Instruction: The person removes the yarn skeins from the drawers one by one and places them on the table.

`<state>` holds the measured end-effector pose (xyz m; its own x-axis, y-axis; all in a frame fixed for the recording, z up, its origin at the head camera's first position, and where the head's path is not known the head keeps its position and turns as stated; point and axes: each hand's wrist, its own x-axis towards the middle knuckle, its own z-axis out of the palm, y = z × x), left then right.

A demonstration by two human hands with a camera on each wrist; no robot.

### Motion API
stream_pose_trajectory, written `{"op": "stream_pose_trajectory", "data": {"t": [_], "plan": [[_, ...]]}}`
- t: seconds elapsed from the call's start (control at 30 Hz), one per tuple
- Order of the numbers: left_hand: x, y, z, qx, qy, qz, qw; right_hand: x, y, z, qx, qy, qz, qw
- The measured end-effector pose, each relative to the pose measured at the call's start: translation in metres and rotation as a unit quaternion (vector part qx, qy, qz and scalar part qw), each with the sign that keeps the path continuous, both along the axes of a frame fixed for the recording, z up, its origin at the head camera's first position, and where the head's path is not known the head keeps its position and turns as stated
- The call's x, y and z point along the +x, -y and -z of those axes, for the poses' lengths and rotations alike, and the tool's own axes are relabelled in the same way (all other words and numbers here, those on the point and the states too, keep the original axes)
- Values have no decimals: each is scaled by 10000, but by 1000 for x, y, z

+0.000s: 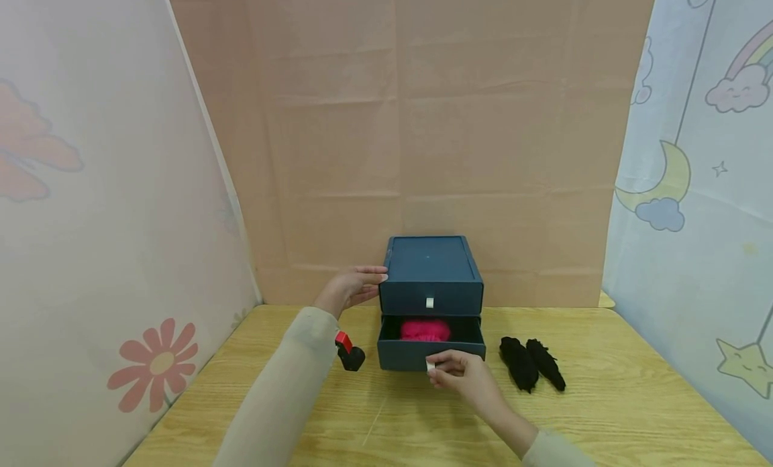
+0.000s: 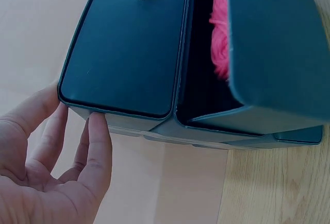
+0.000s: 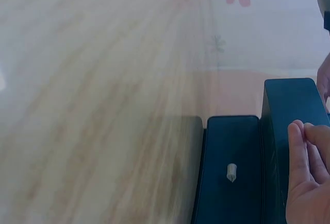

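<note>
A dark blue drawer cabinet [image 1: 431, 259] stands on the table. Its top drawer [image 2: 129, 44] is closed and carries a white pull tab [image 1: 430, 302]. Below it, a pulled-out drawer [image 1: 392, 356] holds a bundle of pink yarn [image 1: 425, 330]. My right hand [image 1: 461, 376] pinches the white tab [image 1: 431, 365] on this drawer's front. With fingers extended, my left hand [image 2: 62, 167] rests its fingertips against the cabinet's left side, near the upper front corner. Under the pulled-out drawer, a closed lower drawer [image 3: 232, 147] shows in the right wrist view.
Two black yarn-like bundles, one [image 1: 518, 364] beside the other [image 1: 546, 364], lie on the wooden table [image 1: 628, 400] right of the cabinet. A brown paper backdrop [image 1: 483, 131] hangs behind it. Patterned sheets line the left [image 1: 121, 252] and right [image 1: 712, 266] sides.
</note>
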<state>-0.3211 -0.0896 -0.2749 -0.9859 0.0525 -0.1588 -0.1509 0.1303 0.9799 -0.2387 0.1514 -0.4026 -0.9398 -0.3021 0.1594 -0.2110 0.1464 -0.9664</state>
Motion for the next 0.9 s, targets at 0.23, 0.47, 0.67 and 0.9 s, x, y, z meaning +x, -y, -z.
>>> {"op": "stream_pose_trajectory", "data": {"t": [0.23, 0.47, 0.67, 0.9], "plan": [[3, 1, 1, 140, -126, 66, 9998, 13, 0, 2, 1, 28, -49, 10000], [6, 2, 0, 43, -121, -24, 9999, 26, 0, 2, -37, 146, -110, 9998], [8, 2, 0, -20, -141, -42, 9999, 36, 0, 0, -74, 263, -173, 9995], [9, 2, 1, 1, -124, -39, 9999, 46, -2, 0, -248, 509, -289, 9980]]}}
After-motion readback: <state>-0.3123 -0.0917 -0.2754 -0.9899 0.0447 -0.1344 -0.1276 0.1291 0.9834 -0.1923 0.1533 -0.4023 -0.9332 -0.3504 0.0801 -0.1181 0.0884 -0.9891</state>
